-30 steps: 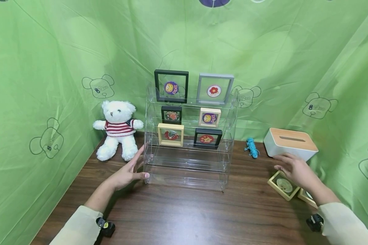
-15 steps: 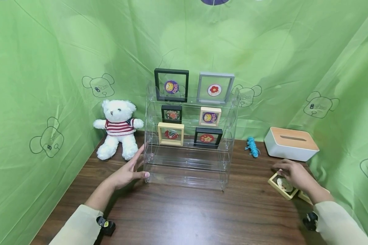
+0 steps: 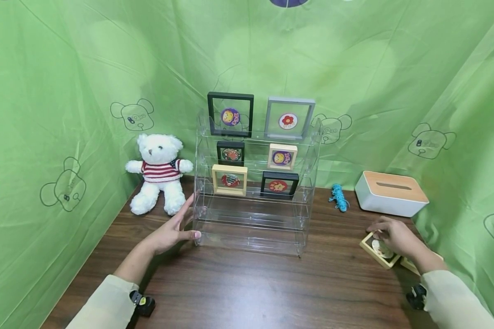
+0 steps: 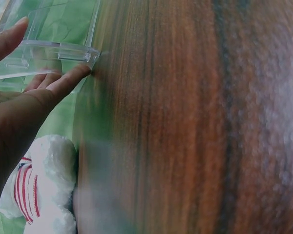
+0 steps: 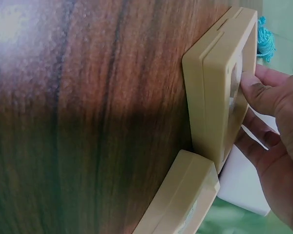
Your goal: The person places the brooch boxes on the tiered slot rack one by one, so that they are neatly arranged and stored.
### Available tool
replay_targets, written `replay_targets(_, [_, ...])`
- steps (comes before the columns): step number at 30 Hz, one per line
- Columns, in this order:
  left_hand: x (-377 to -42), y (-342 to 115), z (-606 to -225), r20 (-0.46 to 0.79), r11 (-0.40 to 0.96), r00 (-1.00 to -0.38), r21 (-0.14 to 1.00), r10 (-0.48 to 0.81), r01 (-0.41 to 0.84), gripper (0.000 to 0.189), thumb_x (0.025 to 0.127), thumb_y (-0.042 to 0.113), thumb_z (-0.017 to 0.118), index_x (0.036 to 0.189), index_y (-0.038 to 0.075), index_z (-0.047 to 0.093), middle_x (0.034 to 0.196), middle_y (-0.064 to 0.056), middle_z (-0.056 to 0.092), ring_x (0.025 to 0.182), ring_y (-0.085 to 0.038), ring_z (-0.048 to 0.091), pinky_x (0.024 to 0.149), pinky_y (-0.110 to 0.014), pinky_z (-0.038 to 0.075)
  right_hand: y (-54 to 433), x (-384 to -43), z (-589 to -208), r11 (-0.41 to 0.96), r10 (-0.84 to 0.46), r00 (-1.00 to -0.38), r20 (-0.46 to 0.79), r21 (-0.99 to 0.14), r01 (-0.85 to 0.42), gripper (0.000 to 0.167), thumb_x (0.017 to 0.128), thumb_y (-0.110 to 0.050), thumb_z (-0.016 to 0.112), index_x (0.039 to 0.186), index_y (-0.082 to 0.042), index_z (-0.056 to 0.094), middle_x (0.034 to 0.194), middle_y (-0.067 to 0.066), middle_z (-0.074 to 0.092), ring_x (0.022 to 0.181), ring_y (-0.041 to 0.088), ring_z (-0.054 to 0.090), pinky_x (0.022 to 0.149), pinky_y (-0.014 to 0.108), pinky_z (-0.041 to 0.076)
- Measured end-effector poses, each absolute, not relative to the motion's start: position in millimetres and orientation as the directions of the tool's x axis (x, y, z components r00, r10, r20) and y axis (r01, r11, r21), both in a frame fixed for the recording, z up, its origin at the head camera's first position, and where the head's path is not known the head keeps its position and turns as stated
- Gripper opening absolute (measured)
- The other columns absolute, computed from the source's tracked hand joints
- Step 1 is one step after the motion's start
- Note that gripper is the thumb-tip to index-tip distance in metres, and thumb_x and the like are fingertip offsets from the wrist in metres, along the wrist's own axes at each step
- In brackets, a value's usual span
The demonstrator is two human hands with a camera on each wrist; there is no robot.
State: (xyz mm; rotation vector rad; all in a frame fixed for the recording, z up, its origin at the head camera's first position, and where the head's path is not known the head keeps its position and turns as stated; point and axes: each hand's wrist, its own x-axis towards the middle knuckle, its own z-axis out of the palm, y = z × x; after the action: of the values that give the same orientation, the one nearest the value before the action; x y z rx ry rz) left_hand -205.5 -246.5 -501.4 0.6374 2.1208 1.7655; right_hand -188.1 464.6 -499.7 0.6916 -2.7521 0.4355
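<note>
My right hand [image 3: 396,235] pinches the far edge of a light wooden display frame [image 3: 378,251], which holds a pale round disc and lies on the table. In the right wrist view its thumb presses the front of that frame and the other fingers reach behind the edge. A second wooden frame [image 5: 178,195] lies against the first, partly hidden by my right arm. My left hand [image 3: 169,235] rests with straight, spread fingers against the left side of a clear acrylic tiered rack [image 3: 249,219]. Its thumb touches the rack's lower front corner.
Frames stand in pairs on the rack's upper tiers, including a black frame [image 3: 231,95] and a grey frame [image 3: 290,99]. A white teddy bear [image 3: 158,176] sits left. A blue yarn bundle [image 3: 338,198] and a tissue box [image 3: 391,194] lie right. Green cloth hangs behind.
My right hand has come down slightly onto the wooden frame's far edge and now grips it. The left hand and the rack have stayed in place.
</note>
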Motion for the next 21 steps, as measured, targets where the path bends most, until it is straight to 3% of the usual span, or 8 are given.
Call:
replay_targets(10, [-206, -246, -502, 0.043, 0.143, -0.853, 0.98, 0.521, 0.137, 0.122, 0.099, 0.005, 0.079, 0.177, 0.043, -0.006, 0.187, -0.015, -0.013, 0.167, -0.062, 0.0, 0.131, -0.075, 0.014, 467, -184, -493, 0.877, -0.374, -0.886, 0.273, -0.208, -0.434, 0.026, 0.086, 0.007, 0.087, 0.094, -0.017, 0.082, 0.099, 0.0, 0.077, 0.089, 0.021, 0.074, 0.074, 0.04, 0.063])
replay_targets(14, [-206, -246, -502, 0.042, 0.149, -0.856, 0.979, 0.516, 0.138, 0.122, 0.099, 0.006, 0.08, 0.178, 0.042, -0.005, 0.187, -0.018, -0.01, 0.167, -0.062, 0.003, 0.131, -0.075, 0.016, 465, -182, -487, 0.882, -0.366, -0.892, 0.265, -0.207, -0.424, 0.027, 0.088, 0.005, 0.086, 0.095, -0.019, 0.079, 0.097, -0.004, 0.077, 0.089, 0.016, 0.072, 0.072, 0.039, 0.062])
replay_targets(21, [-207, -247, -502, 0.04, 0.146, -0.854, 0.98, 0.519, 0.135, 0.121, 0.099, 0.006, 0.079, 0.177, 0.043, -0.005, 0.186, -0.023, -0.006, 0.167, -0.062, 0.004, 0.131, -0.075, 0.016, 467, -181, -483, 0.838, -0.41, -0.825, 0.389, -0.197, -0.509, 0.03, 0.083, 0.009, 0.089, 0.094, -0.016, 0.077, 0.091, -0.004, 0.078, 0.085, 0.003, 0.069, 0.069, 0.028, 0.06])
